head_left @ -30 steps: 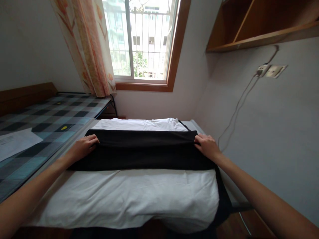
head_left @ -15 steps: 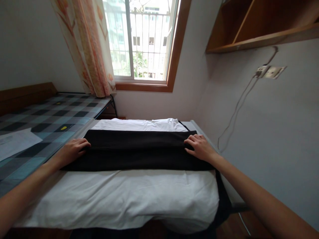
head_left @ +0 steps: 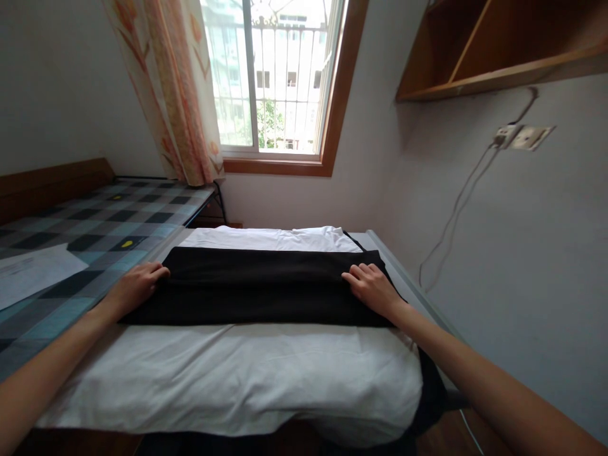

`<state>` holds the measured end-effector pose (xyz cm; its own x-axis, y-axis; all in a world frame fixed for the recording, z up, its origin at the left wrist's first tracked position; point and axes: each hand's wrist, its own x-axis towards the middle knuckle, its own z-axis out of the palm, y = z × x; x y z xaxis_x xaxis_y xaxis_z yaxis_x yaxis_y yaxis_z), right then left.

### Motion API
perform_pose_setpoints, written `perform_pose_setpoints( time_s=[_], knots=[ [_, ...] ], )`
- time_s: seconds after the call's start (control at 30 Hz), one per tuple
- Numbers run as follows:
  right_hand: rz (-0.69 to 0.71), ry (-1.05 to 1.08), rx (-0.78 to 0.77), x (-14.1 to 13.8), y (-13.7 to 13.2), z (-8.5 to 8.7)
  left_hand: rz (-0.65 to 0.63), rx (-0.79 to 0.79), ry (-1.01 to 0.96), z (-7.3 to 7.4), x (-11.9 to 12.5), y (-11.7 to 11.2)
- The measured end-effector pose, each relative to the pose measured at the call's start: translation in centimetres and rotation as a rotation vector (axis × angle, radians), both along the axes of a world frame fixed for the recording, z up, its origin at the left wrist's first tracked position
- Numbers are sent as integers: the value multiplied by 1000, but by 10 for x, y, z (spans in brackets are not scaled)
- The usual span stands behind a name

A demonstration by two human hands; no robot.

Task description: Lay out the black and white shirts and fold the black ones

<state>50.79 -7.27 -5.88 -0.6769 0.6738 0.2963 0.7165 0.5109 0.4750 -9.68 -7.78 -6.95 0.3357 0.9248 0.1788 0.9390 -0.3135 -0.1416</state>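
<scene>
A black cloth [head_left: 259, 285] lies folded in a wide band across a white sheet [head_left: 247, 373] that covers a narrow table. My left hand [head_left: 134, 287] rests at the band's left end, fingers stretched onto the fabric. My right hand [head_left: 373, 288] lies flat on the band's right end, fingers spread and pointing left. Neither hand grips the cloth. More black fabric [head_left: 430, 396] hangs off the table's right front corner.
A bed with a blue and black checked cover [head_left: 95, 228] stands close on the left, with a white paper [head_left: 28, 272] on it. The wall runs along the right, with a socket [head_left: 522, 136] and cable. A window and curtain [head_left: 175, 95] are ahead, a wooden shelf [head_left: 498, 57] above right.
Both hands let go of the cloth's folded far edge and slid back to lie flat on its ends. The right hand moved inward to the left. The view shifted slightly.
</scene>
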Motion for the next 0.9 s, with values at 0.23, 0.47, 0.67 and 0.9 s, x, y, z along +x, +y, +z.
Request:
perform_pose_setpoints(
  time_s=[0.23, 0.47, 0.67, 0.9],
  knots=[
    [-149, -7, 17, 52, -5, 9, 80, -10, 82, 2, 7, -3],
    [-92, 200, -207, 64, -9, 0, 114, -89, 97, 8, 11, -3],
    [-194, 795, -104, 66, 19, 26, 181, -238, -76, 23, 23, 6],
    [-240, 553, -185, 38, 20, -6, 13, 30, -205, -7, 60, 28]
  ],
)
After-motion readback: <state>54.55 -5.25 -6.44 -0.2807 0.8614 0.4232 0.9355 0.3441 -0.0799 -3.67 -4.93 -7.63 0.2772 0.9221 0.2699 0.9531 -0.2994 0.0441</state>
